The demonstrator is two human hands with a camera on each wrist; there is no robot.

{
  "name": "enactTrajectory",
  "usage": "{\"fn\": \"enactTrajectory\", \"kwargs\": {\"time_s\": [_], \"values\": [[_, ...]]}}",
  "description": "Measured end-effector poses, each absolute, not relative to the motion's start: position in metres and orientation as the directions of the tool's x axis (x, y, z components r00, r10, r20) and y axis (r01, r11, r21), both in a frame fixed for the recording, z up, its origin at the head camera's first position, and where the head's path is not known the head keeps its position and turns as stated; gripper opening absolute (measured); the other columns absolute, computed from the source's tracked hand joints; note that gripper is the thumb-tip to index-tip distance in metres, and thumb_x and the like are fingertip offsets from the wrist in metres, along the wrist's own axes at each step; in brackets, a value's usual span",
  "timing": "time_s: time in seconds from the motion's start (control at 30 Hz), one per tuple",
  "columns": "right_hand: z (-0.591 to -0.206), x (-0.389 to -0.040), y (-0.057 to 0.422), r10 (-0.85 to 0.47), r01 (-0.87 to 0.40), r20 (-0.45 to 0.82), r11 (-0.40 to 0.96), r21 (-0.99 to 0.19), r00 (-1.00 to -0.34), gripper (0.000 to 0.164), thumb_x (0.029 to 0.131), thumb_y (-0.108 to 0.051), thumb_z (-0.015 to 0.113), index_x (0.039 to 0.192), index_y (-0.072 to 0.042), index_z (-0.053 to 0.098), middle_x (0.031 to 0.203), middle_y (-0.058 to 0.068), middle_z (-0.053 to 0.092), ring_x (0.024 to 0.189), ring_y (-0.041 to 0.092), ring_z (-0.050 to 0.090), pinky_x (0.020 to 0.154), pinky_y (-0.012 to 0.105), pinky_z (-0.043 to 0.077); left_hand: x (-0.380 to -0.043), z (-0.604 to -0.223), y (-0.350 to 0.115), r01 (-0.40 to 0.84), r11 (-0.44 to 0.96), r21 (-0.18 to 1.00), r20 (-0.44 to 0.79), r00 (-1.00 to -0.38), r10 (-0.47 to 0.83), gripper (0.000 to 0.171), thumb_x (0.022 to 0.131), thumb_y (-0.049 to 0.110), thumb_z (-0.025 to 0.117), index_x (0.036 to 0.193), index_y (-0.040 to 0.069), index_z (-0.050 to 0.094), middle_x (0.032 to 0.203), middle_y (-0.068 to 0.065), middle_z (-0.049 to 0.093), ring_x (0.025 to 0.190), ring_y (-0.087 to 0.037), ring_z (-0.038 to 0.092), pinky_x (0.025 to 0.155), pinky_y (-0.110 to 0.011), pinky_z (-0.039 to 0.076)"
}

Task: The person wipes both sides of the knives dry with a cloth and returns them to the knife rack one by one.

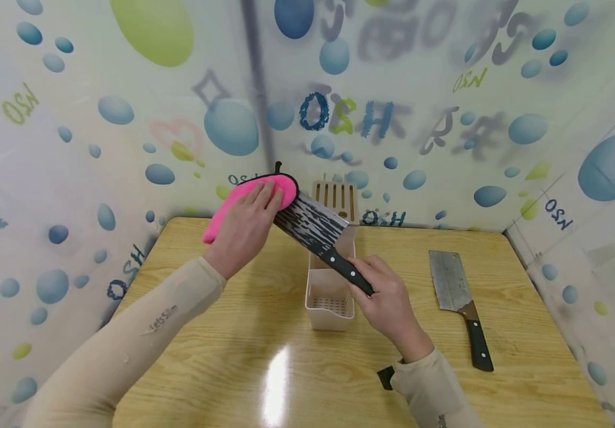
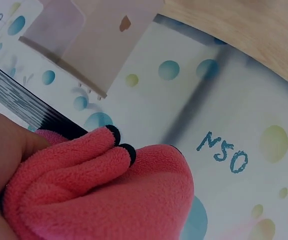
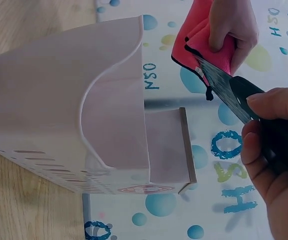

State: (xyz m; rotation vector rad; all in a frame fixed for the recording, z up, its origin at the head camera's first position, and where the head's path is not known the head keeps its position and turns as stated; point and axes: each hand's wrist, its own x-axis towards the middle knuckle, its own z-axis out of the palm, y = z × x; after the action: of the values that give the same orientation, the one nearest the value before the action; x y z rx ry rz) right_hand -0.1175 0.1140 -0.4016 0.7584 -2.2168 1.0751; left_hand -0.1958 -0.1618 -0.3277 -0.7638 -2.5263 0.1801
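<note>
In the head view my right hand (image 1: 390, 303) grips the black riveted handle of a kitchen knife (image 1: 311, 224) with a wide, dark-streaked blade. The blade points up and left, above the table. My left hand (image 1: 245, 223) holds a pink towel (image 1: 286, 183) with black edging, folded over the blade's far end, which it hides. Seen from the right wrist, the left thumb and fingers pinch the towel (image 3: 196, 30) around the blade. The left wrist view shows bunched towel folds (image 2: 108, 200) close up, the streaked blade (image 2: 13, 90) leading away from them.
Behind the knife stands a pale plastic knife holder (image 1: 330, 321) with a slotted beige top (image 1: 335, 193). A cleaver (image 1: 450, 282) with a black handle lies on the wooden table (image 1: 205, 351) at the right. A patterned sheet (image 1: 296, 71) covers the walls around the table.
</note>
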Motion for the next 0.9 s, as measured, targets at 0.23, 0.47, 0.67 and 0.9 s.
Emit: {"fn": "enactTrajectory", "kwargs": {"time_s": [0.23, 0.47, 0.67, 0.9], "values": [[-0.402, -0.118, 0.113, -0.232, -0.685, 0.689, 0.525, -0.505, -0.686, 0.035, 0.082, 0.006, 0.082, 0.116, 0.003, 0.074, 0.096, 0.013, 0.067, 0.077, 0.018, 0.061, 0.062, 0.035, 0.057, -0.198, -0.331, -0.159, 0.466, 0.857, -0.218, 0.455, -0.728, 0.512, 0.046, 0.099, 0.0, 0.06, 0.145, -0.006, 0.055, 0.149, -0.025, 0.054, 0.136, -0.039, 0.056, 0.112, -0.046, 0.048], [-0.403, -0.119, 0.113, -0.223, -0.685, 0.697, 0.532, -0.498, -0.681, 0.034, 0.082, 0.006, 0.082, 0.115, 0.004, 0.074, 0.096, 0.014, 0.067, 0.077, 0.019, 0.061, 0.061, 0.036, 0.056, -0.198, -0.336, -0.149, 0.51, 0.852, -0.115, 0.55, -0.682, 0.482, 0.043, 0.095, -0.005, 0.059, 0.138, -0.007, 0.061, 0.141, -0.025, 0.061, 0.127, -0.038, 0.062, 0.108, -0.047, 0.052], [-0.404, -0.118, 0.113, -0.214, -0.684, 0.705, 0.537, -0.493, -0.676, 0.034, 0.081, 0.006, 0.082, 0.114, 0.006, 0.074, 0.095, 0.014, 0.066, 0.077, 0.02, 0.061, 0.062, 0.037, 0.057, -0.191, -0.341, -0.137, 0.545, 0.837, -0.05, 0.595, -0.657, 0.463, 0.043, 0.094, -0.007, 0.058, 0.137, -0.006, 0.063, 0.141, -0.024, 0.062, 0.127, -0.038, 0.062, 0.11, -0.048, 0.05], [-0.406, -0.119, 0.113, -0.193, -0.685, 0.715, 0.53, -0.501, -0.672, 0.036, 0.079, 0.009, 0.082, 0.114, 0.005, 0.075, 0.096, 0.014, 0.066, 0.078, 0.02, 0.062, 0.062, 0.037, 0.058, -0.181, -0.347, -0.123, 0.542, 0.839, -0.05, 0.626, -0.637, 0.449, 0.047, 0.09, -0.006, 0.068, 0.137, -0.002, 0.064, 0.141, -0.022, 0.063, 0.129, -0.039, 0.061, 0.108, -0.052, 0.051]]}}
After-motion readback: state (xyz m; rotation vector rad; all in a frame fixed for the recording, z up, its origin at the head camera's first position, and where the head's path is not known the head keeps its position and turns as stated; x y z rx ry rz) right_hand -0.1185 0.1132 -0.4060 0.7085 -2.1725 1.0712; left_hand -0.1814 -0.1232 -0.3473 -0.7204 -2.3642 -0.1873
